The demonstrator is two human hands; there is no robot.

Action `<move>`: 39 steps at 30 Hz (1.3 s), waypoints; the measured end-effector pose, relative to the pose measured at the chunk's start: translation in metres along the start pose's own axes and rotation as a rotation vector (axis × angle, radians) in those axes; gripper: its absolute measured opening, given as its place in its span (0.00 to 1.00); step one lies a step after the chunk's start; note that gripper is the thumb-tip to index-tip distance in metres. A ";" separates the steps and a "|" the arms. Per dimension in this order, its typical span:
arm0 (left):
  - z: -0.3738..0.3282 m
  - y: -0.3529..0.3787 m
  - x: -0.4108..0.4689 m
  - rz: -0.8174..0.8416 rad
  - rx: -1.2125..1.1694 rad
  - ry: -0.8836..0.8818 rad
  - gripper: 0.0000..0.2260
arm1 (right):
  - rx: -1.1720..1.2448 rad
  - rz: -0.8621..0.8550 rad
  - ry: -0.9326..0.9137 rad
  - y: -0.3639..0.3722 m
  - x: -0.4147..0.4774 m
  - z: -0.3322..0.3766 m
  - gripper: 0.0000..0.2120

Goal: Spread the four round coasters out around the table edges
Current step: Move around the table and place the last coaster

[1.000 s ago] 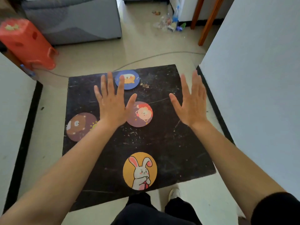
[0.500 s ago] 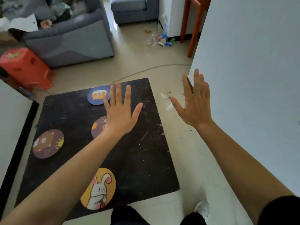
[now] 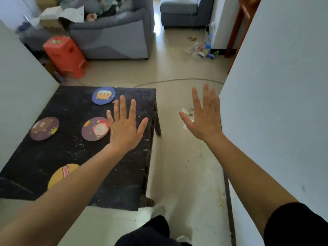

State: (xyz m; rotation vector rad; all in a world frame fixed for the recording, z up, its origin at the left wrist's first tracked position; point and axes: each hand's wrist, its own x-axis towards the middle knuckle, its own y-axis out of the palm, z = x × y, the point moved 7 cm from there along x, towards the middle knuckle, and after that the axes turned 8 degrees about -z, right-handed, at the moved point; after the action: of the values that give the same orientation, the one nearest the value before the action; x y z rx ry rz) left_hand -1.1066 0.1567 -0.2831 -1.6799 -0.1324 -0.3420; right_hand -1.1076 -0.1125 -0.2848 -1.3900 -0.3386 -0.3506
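Observation:
Four round coasters lie on a black square table (image 3: 124, 174). A blue coaster (image 3: 103, 95) sits at the far edge, a brown one (image 3: 44, 128) at the left edge, a purple one with a lion (image 3: 95, 129) near the middle. A yellow rabbit coaster (image 3: 59, 174) at the near edge is partly hidden by my left forearm. My left hand (image 3: 126, 125) hovers flat with fingers spread over the table's right part, just right of the purple coaster. My right hand (image 3: 204, 115) is spread open above the floor, right of the table. Both hold nothing.
A white wall (image 3: 275, 103) stands close on the right, another white panel (image 3: 19, 82) on the left. Beyond the table are a red plastic stool (image 3: 65, 55), a grey sofa (image 3: 113, 36), a cable on the floor and litter (image 3: 200, 48) by a wooden leg.
The view has swung to the right and up, so the table now lies at the left. Both hands stay spread and empty; the right hand is now over the floor instead of the table.

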 end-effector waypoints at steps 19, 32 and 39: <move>0.096 0.068 0.121 -0.017 0.026 -0.503 0.34 | 0.109 0.193 -0.526 0.141 0.213 0.117 0.42; 0.233 0.091 0.032 0.094 0.064 -1.187 0.34 | 0.323 0.414 -1.045 0.242 0.241 0.344 0.41; 0.255 0.157 -0.006 0.192 -0.205 -1.832 0.33 | 0.386 0.739 -1.148 0.334 0.217 0.409 0.39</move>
State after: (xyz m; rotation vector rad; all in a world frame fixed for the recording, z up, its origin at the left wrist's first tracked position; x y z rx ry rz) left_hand -1.0304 0.3856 -0.4602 -1.6683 -1.2685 1.4481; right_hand -0.7784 0.3311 -0.4278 -1.1060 -0.7297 1.1180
